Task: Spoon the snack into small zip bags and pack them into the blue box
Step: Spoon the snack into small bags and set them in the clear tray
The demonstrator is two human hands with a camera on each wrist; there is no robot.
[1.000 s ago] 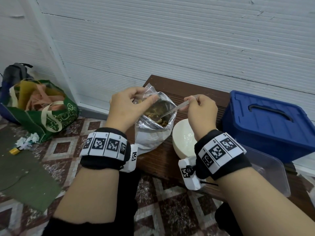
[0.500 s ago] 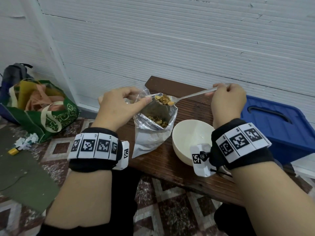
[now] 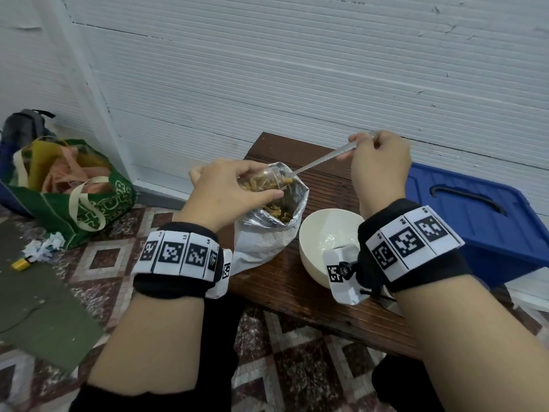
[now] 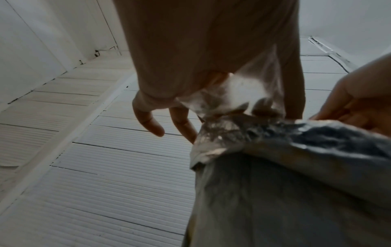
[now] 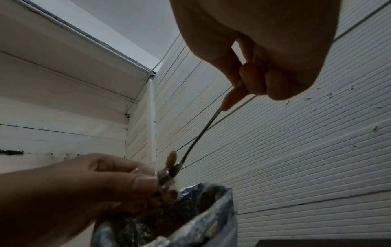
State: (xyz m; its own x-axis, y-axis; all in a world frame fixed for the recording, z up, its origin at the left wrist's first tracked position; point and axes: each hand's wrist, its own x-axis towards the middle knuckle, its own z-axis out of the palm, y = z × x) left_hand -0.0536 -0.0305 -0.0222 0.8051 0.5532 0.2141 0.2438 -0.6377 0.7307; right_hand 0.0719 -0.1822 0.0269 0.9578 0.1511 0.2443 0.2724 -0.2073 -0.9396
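Note:
My left hand (image 3: 234, 188) pinches a small clear zip bag (image 3: 261, 181) holding brown snack, just above the mouth of the open silver foil snack bag (image 3: 267, 233) on the wooden bench (image 3: 326, 185). My right hand (image 3: 380, 162) grips the handle of a metal spoon (image 3: 320, 162), tilted down so its bowl dips into the zip bag's mouth. In the right wrist view the spoon (image 5: 203, 133) carries a snack piece at the zip bag (image 5: 167, 177) beside the left thumb. The left wrist view shows the zip bag (image 4: 243, 93) over the foil bag (image 4: 296, 167). The blue box (image 3: 475, 215) stands lidded at the right.
A white bowl (image 3: 320, 233) sits on the bench between the foil bag and the blue box. A green tote bag (image 3: 74, 188) and a grey backpack (image 3: 23, 126) lie on the tiled floor at the left, with paper scraps nearby. A white ribbed wall stands behind.
The spoon rose out of the foil bag loaded with snack, then tipped down into the small zip bag. My right hand lifted and moved right; the left hand kept holding the zip bag.

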